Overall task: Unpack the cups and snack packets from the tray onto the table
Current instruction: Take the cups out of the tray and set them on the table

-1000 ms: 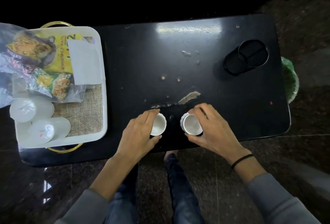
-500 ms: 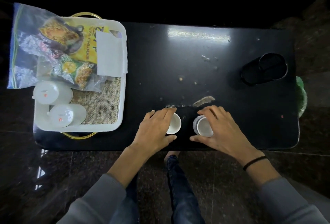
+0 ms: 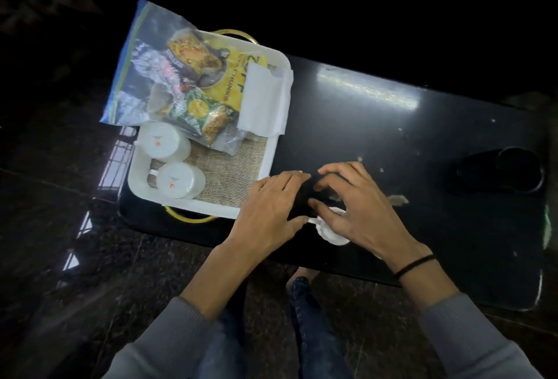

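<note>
A white tray (image 3: 273, 149) with gold handles and a burlap lining sits on the left end of the black table (image 3: 392, 125). Two white cups (image 3: 163, 141) (image 3: 176, 181) lie upside down in its near left corner. A clear zip bag of snack packets (image 3: 163, 77) and a yellow packet (image 3: 234, 83) fill its far part, beside a white napkin (image 3: 262, 101). My left hand (image 3: 271, 206) hovers at the tray's near right corner, fingers spread, holding nothing. My right hand (image 3: 359, 209) is beside it, fingers apart, above a small white cup (image 3: 330, 230) on the table. A second small cup is hidden.
A black round holder (image 3: 510, 169) lies on the table's right side. Crumbs and a scrap (image 3: 398, 199) dot the table's middle. The zip bag overhangs the table's left edge. A dark stone floor surrounds the table, and my legs are below its near edge.
Both hands let go of the two small cups and moved left toward the tray. My view swung and tilted, so the tray sits nearer the middle.
</note>
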Demonstrator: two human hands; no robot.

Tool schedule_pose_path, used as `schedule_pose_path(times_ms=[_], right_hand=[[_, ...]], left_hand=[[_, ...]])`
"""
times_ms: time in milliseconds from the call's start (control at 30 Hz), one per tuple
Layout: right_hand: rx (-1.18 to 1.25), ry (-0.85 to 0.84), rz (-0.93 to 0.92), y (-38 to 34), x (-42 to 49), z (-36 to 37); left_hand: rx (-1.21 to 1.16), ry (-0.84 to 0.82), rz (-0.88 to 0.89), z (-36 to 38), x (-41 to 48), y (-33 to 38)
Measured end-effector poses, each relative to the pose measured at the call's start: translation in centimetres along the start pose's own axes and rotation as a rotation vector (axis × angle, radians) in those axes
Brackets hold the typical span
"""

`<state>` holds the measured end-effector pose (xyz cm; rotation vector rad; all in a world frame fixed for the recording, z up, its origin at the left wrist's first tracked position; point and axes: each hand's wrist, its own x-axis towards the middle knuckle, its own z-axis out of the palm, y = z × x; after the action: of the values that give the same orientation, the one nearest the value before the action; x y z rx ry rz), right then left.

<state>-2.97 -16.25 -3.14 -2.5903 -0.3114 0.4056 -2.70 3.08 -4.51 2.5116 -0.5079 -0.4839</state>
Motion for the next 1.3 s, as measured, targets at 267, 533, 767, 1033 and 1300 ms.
schedule_pose_path(times_ms=[267,533,767,1033,1300], right_hand=[[0.039,-0.055,-0.137,-7.3,8.1,3.5],[0.071,-0.195,-0.15,-12.1,12.5,8.1],[0.187,-0.346,-0.049,-12.8,13.1,9.9],[0.24,-0.419,-0.003,-12.3,13.2,10.2],[0.302,-0.439,0.004,-11.2,12.6,9.5]], left_hand=[[-0.018,0.112,-0.173,-4.9,-1.4,-7.5],[0.073,0.163,-0.358,-6.6,-4.4,-12.9],[0.175,0.181,-0.366,-6.1,-6.4,-14.2],[0.137,0.158,-0.306,-5.7,-6.1,-15.4],[0.032,0.208,-0.309,-5.5,-5.8,-13.8]])
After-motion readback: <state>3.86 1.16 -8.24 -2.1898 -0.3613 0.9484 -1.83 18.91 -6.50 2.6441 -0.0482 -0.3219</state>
